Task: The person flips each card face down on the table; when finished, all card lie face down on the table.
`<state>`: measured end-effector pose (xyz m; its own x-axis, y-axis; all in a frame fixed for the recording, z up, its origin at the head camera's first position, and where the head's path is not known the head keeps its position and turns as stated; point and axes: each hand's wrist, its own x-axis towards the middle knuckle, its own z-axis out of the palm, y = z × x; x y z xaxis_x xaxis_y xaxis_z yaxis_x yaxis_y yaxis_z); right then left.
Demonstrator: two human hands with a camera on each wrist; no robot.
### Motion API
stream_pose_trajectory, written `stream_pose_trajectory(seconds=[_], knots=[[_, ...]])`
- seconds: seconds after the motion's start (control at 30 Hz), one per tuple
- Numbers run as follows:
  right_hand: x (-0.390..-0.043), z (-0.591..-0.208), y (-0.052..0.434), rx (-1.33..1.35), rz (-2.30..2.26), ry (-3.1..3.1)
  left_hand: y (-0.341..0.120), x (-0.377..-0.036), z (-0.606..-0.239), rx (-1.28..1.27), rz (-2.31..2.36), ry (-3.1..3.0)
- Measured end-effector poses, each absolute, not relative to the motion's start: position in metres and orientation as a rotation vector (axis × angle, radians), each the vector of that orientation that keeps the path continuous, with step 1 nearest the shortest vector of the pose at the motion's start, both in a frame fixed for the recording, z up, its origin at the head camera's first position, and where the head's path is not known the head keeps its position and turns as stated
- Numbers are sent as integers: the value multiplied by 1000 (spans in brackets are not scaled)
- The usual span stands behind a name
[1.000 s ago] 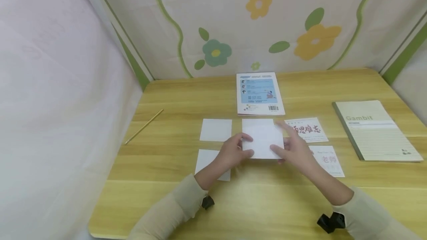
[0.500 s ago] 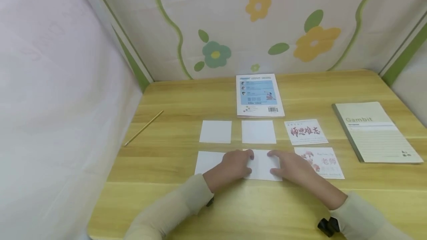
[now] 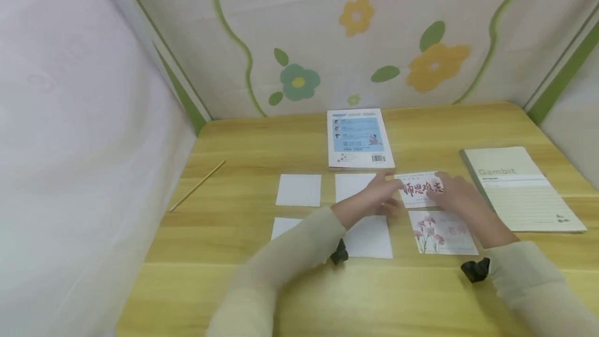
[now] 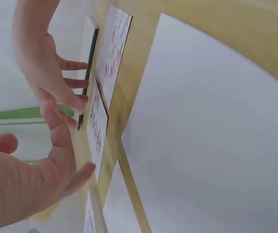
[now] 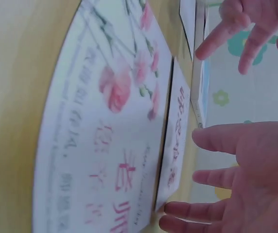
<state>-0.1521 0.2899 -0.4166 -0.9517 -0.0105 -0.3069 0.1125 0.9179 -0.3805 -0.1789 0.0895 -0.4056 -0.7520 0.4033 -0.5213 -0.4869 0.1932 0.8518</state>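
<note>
Six cards lie in two rows on the wooden table (image 3: 262, 139). My left hand (image 3: 381, 194) reaches across the upper middle white card (image 3: 348, 185), its straight fingers at the left edge of the red calligraphy card (image 3: 418, 190). At that card's right edge is my right hand (image 3: 444, 189), fingers spread. In the left wrist view my left hand (image 4: 68, 150) nears the calligraphy card (image 4: 97, 131) beside a white card (image 4: 217, 136). The right wrist view shows my right hand (image 5: 217, 194) by the calligraphy card (image 5: 175, 141), next to the flower card (image 5: 105, 136). Neither hand holds anything.
A white card (image 3: 369, 237) and the flower card (image 3: 442, 233) lie in the near row. A blue-covered booklet (image 3: 357, 137) lies behind the cards, a Gambit notebook (image 3: 519, 189) at the right, a pencil (image 3: 198, 185) at the left. Fabric walls enclose the table.
Both hands laid the white card down in the near row's middle, let go of it, and moved up and right to the calligraphy card.
</note>
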Motion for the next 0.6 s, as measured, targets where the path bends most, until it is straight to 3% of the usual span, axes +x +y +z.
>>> stream_pose_trajectory(seconds=[0.43,0.6], knots=[[-153,-416,272,101,-649,2795,111,-192,-408,-508,2032,1199],[-154,-405,266,20,-900,2708,113,-196,-409,-314,2045,1252]])
